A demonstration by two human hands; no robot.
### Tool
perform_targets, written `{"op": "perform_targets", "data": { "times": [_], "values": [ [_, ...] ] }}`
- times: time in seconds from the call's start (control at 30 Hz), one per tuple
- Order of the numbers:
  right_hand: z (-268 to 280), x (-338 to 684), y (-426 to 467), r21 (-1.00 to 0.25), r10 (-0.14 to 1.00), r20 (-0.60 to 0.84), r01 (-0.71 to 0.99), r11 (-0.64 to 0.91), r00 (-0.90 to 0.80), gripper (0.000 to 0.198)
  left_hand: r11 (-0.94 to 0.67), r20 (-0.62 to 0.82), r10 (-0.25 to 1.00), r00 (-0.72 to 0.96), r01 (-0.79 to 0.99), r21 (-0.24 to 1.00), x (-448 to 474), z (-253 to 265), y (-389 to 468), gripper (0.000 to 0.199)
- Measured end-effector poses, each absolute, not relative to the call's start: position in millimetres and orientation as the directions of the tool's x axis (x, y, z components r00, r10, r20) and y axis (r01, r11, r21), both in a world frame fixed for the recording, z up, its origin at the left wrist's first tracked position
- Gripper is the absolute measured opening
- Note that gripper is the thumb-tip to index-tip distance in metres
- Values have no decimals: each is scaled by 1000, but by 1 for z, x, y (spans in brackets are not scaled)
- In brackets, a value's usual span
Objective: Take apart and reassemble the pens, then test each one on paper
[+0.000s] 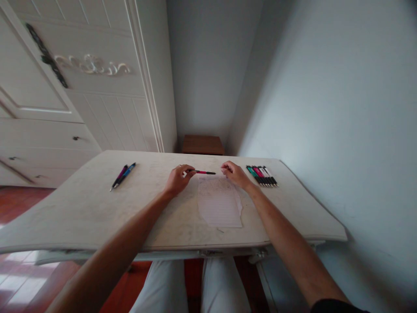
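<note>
My left hand [180, 178] pinches a pink-and-black pen [206, 172], which points sideways to the right above the far edge of a lined sheet of paper [220, 208]. The sheet has torn edges and faint scribbles near its top. My right hand [235, 173] is closed, fingers curled together, a short gap from the pen's tip. Whatever those fingers may hold is hidden. To the right of that hand lies a row of several pens [262, 176], green, pink and white with black grips.
A purple pen [119, 176] and a blue pen [125, 174] lie together on the left of the pale table [156, 234]. Behind it stands a brown wooden piece of furniture [202, 144]. A white cabinet [117, 104] rises at left, and a wall [342, 108] borders the right.
</note>
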State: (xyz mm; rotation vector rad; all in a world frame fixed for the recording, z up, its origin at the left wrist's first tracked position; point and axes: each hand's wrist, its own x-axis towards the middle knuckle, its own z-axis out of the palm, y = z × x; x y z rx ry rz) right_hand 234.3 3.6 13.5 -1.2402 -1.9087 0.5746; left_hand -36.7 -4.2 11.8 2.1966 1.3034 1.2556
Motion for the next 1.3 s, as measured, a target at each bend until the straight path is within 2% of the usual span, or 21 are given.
{"op": "perform_targets", "data": {
  "times": [0.13,0.43,0.67,0.93,1.3],
  "values": [
    [10,233,5,-755,914,320,516,405,-248,24,-546,529,821,214,567,617,-37,13,-5,18],
    [6,230,8,-878,925,321,302,371,-202,16,-550,541,817,202,559,621,-36,13,-5,21],
    [10,232,8,-845,903,367,327,424,-223,22,-549,535,823,189,503,668,-35,15,-6,21],
    [13,231,7,-913,945,283,254,318,-165,31,-529,521,838,164,483,698,-34,17,-7,23],
    [11,231,6,-929,959,231,255,268,-167,33,-514,517,846,130,455,727,-36,18,-6,22]
  ]
}}
